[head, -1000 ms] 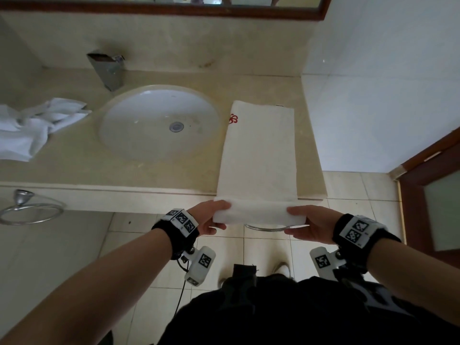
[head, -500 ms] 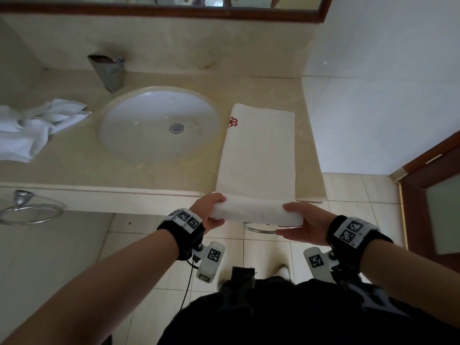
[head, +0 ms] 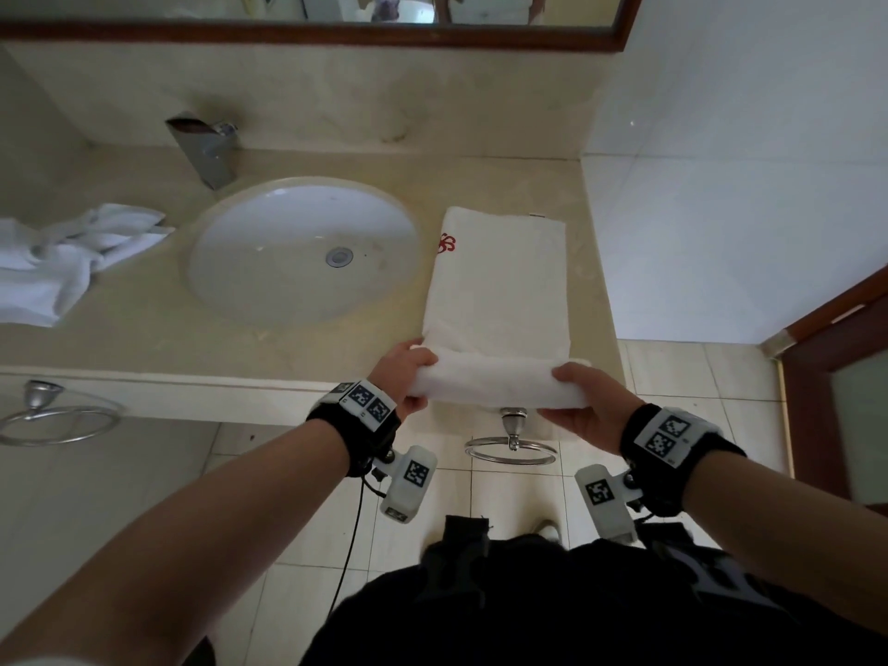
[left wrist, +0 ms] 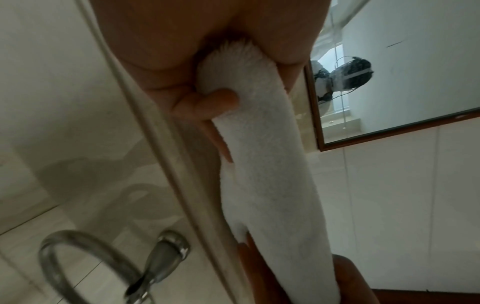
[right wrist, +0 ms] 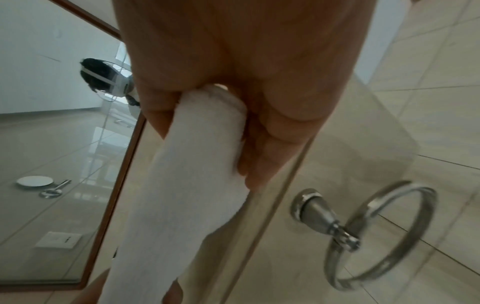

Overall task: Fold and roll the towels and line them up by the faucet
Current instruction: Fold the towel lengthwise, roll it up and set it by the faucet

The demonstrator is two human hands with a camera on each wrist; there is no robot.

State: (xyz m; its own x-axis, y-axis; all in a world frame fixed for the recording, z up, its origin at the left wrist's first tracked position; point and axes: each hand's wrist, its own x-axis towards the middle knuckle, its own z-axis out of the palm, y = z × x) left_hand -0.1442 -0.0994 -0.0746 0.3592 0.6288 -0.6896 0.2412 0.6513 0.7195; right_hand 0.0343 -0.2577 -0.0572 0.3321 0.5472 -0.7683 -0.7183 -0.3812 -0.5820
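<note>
While the near end of a folded white towel (head: 497,290) is being rolled at the counter's front edge, most of its length is lying flat to the right of the sink (head: 300,252).

The roll (head: 499,382) is being gripped at its two ends: the left hand (head: 403,377) is being curled round one end, thumb pressed into the terry, and the right hand (head: 584,401) is being wrapped round the other. Only a first few turns are judged to be done; the stretch bearing the red emblem (head: 447,242) is not yet being taken up. A second white towel (head: 62,262) is lying crumpled to the left of the sink, unfolded. Nothing is being lined up beside the faucet (head: 204,149) so far.
</note>
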